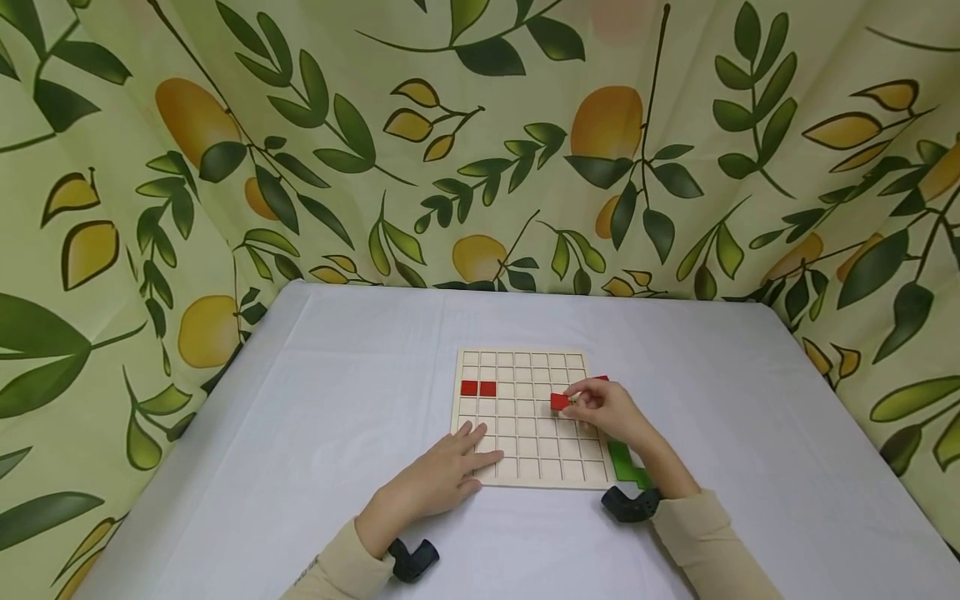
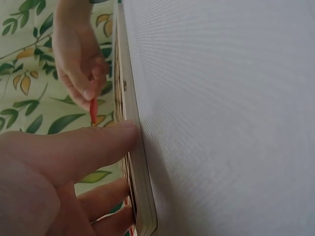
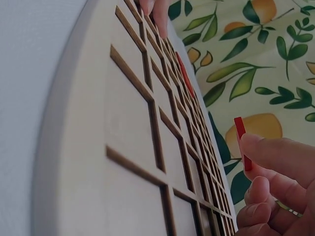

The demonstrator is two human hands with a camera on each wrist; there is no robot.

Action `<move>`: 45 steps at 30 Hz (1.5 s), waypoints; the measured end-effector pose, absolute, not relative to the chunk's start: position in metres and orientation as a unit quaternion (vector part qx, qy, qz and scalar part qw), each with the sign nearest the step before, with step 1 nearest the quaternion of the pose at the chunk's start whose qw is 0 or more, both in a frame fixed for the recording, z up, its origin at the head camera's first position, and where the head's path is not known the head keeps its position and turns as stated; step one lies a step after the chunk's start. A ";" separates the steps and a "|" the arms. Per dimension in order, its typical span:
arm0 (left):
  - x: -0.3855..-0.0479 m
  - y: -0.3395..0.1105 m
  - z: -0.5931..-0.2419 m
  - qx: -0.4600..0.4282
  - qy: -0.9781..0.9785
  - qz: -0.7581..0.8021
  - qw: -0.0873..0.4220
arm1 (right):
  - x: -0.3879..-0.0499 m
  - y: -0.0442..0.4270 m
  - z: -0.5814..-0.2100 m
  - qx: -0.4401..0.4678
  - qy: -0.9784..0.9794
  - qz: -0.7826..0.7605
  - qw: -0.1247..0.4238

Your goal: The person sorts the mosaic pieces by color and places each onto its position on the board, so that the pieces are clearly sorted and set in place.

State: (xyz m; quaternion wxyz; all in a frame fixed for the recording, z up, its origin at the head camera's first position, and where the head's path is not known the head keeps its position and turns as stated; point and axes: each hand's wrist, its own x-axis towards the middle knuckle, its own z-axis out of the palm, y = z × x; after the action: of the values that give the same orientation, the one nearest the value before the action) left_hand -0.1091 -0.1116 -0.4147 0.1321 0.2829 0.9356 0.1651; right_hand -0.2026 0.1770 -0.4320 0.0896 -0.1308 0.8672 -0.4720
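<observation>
A thin red square tile [image 1: 559, 402] is pinched between thumb and fingers of my right hand [image 1: 606, 409], above the right half of a pale wooden grid board [image 1: 527, 472]. The right wrist view shows the red tile [image 3: 243, 143] edge-on, apart from the board [image 3: 74, 147]. Two red tiles [image 1: 478, 389] sit side by side in cells near the board's left edge. My left hand [image 1: 438, 473] rests with spread fingers on the board's lower left corner. In the left wrist view its thumb [image 2: 93, 147] lies against the board's edge.
Green pieces [image 1: 627, 463] lie at the board's right side, partly behind my right forearm. A bit of red [image 1: 602, 378] shows beyond my right hand. A white cloth [image 1: 360, 358] covers the table, and a leaf-and-fruit patterned curtain [image 1: 480, 167] hangs behind it.
</observation>
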 end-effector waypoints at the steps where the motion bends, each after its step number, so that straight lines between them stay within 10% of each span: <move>1: -0.109 -0.112 -0.415 0.283 0.936 0.165 0.131 | -0.203 0.176 -0.432 -0.132 0.867 -0.473 0.091; 45: -0.109 -0.111 -0.416 0.273 0.937 0.170 0.138 | -0.215 0.125 -0.435 -0.103 0.856 -0.498 0.096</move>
State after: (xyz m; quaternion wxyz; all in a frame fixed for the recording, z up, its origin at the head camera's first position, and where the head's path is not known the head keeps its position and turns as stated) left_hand -0.1092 -0.1107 -0.4156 0.1384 0.2731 0.9366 0.1704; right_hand -0.2152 0.1252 -0.4349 0.0964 -0.1028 0.8558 -0.4977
